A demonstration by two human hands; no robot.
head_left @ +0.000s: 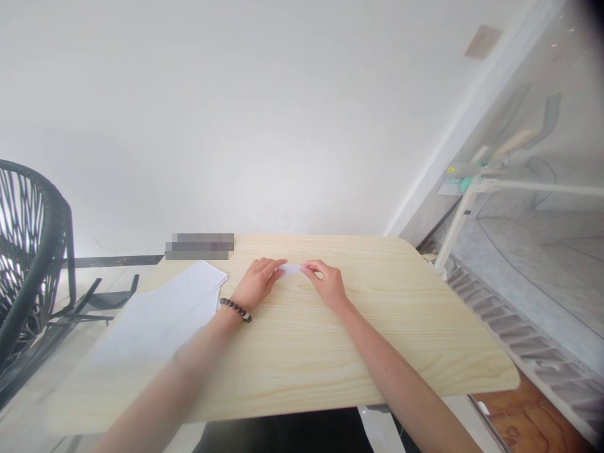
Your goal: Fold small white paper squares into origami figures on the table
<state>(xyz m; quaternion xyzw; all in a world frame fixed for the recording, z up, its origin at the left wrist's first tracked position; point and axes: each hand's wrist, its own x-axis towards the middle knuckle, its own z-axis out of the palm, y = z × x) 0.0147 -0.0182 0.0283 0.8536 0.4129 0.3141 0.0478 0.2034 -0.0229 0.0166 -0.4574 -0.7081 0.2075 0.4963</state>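
Observation:
A small white piece of paper (pixel 290 269), narrow and apparently folded, is stretched between my two hands over the middle of the table. My left hand (pixel 257 281) pinches its left end between thumb and fingers; a dark bead bracelet (pixel 236 309) circles that wrist. At the other end, the thumb and fingertips of my right hand (pixel 328 284) grip the paper. Its ends are partly hidden by my fingers. Left of my left forearm lie white paper sheets (pixel 155 314), overlapping one another on the table.
The pale wooden table (pixel 401 340) stands against a white wall (pixel 283 126). A blurred-out dark item (pixel 201 246) is at its back left corner. To the left is a dark woven chair (pixel 51 207); on the right, a white metal frame (pixel 455 233) beside a grey covered bed or sofa (pixel 533 264).

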